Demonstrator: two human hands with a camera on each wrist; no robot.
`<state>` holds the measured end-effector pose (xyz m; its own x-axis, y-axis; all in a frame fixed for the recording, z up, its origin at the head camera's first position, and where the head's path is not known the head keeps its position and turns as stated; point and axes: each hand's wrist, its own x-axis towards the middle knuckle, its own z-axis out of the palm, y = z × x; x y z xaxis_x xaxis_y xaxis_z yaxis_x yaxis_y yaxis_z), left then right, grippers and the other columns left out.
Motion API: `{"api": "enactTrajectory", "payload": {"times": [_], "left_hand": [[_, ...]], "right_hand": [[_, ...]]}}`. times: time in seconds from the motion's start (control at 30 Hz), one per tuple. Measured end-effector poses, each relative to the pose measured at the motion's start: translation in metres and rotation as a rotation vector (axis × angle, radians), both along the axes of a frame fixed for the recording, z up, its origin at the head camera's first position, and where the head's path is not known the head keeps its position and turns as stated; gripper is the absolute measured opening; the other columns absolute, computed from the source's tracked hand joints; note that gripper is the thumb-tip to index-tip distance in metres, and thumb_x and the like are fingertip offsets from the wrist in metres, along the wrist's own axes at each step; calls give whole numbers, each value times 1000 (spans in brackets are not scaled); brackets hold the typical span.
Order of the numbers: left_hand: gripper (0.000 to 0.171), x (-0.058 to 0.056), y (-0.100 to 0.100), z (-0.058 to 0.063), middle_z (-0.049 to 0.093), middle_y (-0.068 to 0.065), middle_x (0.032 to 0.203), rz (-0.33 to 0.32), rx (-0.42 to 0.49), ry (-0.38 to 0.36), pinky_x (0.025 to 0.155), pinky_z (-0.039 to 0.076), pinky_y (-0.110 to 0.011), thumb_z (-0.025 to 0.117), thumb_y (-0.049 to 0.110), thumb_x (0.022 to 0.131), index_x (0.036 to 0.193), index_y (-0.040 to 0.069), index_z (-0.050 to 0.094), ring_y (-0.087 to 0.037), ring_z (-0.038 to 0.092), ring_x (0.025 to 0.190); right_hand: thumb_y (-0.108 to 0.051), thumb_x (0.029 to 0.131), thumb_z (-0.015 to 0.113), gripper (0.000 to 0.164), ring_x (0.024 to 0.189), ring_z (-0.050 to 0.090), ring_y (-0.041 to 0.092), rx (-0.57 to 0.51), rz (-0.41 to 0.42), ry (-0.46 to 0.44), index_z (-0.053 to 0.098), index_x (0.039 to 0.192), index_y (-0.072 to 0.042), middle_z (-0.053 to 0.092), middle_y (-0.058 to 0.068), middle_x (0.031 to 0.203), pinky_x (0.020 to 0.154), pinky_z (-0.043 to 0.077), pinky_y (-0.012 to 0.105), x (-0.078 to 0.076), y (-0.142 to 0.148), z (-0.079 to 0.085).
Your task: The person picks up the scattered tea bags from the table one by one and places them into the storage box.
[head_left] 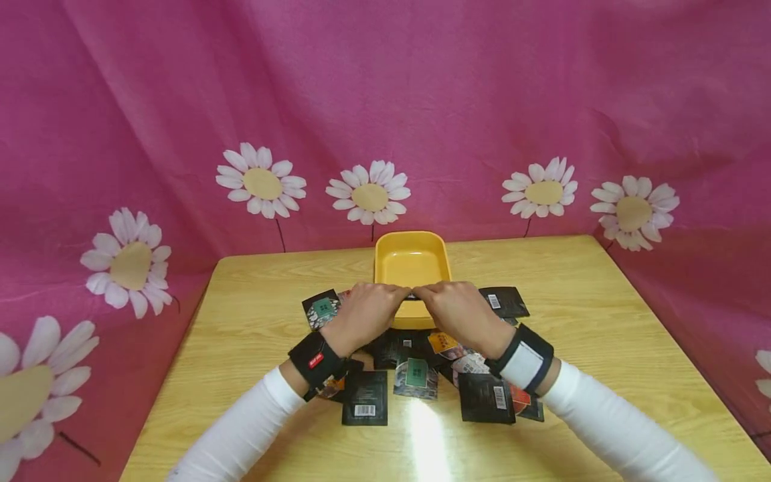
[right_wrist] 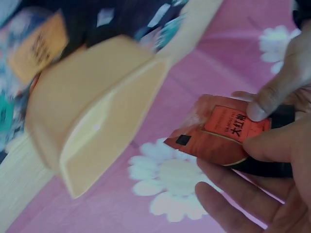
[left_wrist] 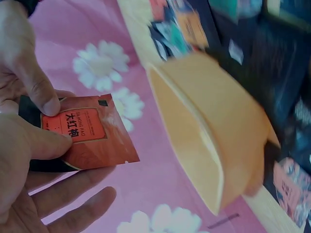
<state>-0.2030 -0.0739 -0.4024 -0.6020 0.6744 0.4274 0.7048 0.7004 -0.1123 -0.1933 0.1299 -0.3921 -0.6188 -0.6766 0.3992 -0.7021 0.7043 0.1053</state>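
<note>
One red-and-black packet (left_wrist: 97,127) is pinched by both the left hand (head_left: 369,309) and the right hand (head_left: 462,311), thumbs pressing its printed face, raised near a yellow bin (head_left: 412,266) and not touching it. More packets (head_left: 365,396), dark or pictured, lie scattered around the bin on a wooden table (head_left: 271,284); behind hangs a pink, daisy-printed cloth (head_left: 385,80).

In the head view, the left hand (head_left: 367,311) and right hand (head_left: 465,313) hide most of the red-and-black sachet (left_wrist: 99,145) and part of the yellow bin (head_left: 412,237); the worktop (head_left: 590,321) leaves the bottom edge. Along the left wrist view's top, loose sachets (left_wrist: 192,29) blur.
</note>
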Motion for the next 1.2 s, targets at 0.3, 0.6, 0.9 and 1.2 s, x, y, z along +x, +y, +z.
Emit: {"api": "enactTrajectory", "payload": {"times": [0.3, 0.6, 0.9, 1.2], "left_hand": [[17, -77, -1, -14, 60, -2, 69, 63, -16, -42, 48, 42, -31, 58, 14, 99, 113, 17, 66, -19, 56, 54], [28, -125, -3, -29, 72, -5, 86, 153, -71, -113, 61, 55, -39, 58, 12, 98, 123, 20, 66, -26, 66, 70], [21, -154, 5, -47, 73, -8, 92, 264, -68, -195, 70, 56, -44, 56, 11, 99, 112, 16, 71, -29, 69, 81], [36, -163, 14, -56, 73, -5, 109, 316, -106, -265, 89, 53, -48, 49, 7, 101, 129, 25, 62, -29, 69, 96]], "right_hand": [[1, 90, 64, 19, 65, 66, 25, 3, -64, -34, 69, 105, -10, 73, 5, 91, 54, 55, 40, -73, -12, -16], [2, 91, 59, 25, 71, 69, 28, 7, -103, -35, 70, 111, -9, 74, 8, 93, 59, 57, 45, -125, -20, -35], [-2, 94, 56, 18, 70, 68, 32, 23, -182, -45, 67, 105, -11, 69, 10, 73, 60, 56, 49, -159, -26, -63], [-2, 94, 53, 31, 76, 69, 34, 41, -224, -132, 66, 119, -16, 72, 11, 83, 61, 56, 50, -162, -22, -67]]}}
